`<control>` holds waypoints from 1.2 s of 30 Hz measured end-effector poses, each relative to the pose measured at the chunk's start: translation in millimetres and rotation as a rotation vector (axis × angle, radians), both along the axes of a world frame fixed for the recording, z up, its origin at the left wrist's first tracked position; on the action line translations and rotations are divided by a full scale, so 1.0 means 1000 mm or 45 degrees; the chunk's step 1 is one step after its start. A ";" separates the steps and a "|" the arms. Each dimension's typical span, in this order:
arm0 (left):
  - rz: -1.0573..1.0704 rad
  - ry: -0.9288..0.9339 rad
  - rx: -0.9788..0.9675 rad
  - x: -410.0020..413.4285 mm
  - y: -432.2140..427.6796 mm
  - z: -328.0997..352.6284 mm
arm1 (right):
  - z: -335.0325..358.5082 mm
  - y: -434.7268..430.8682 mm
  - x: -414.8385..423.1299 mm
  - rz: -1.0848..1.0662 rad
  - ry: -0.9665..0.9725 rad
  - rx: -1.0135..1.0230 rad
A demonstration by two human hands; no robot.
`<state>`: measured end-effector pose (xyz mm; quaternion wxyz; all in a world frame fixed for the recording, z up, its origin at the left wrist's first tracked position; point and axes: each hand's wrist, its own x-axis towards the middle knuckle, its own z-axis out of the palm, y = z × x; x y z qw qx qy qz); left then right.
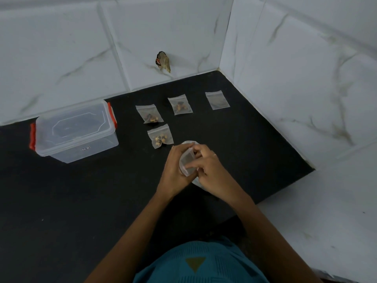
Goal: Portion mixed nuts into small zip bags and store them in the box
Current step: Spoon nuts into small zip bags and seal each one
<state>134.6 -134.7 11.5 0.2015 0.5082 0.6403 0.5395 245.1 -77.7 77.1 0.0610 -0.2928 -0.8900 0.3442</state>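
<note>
A small clear zip bag (186, 161) is held up over the black counter between both hands. My left hand (174, 170) grips its left side and my right hand (206, 168) pinches its right edge with fingers curled. Beneath the hands a pale round bowl (188, 143) is mostly hidden. Three filled bags of nuts lie beyond: one (160, 136) nearest, one (149, 114) behind it, one (180, 104) further right. An empty zip bag (217, 100) lies at the far right. The clear lidded box (75, 130) with red clips stands at the left.
The black counter (81, 201) ends at white tiled walls behind and to the right. A hole with debris (162, 61) shows in the back wall. My teal shirt (200, 262) fills the bottom.
</note>
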 end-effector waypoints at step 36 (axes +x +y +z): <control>0.206 -0.438 -0.376 0.014 -0.032 -0.035 | -0.058 0.028 0.048 -0.876 0.244 -0.583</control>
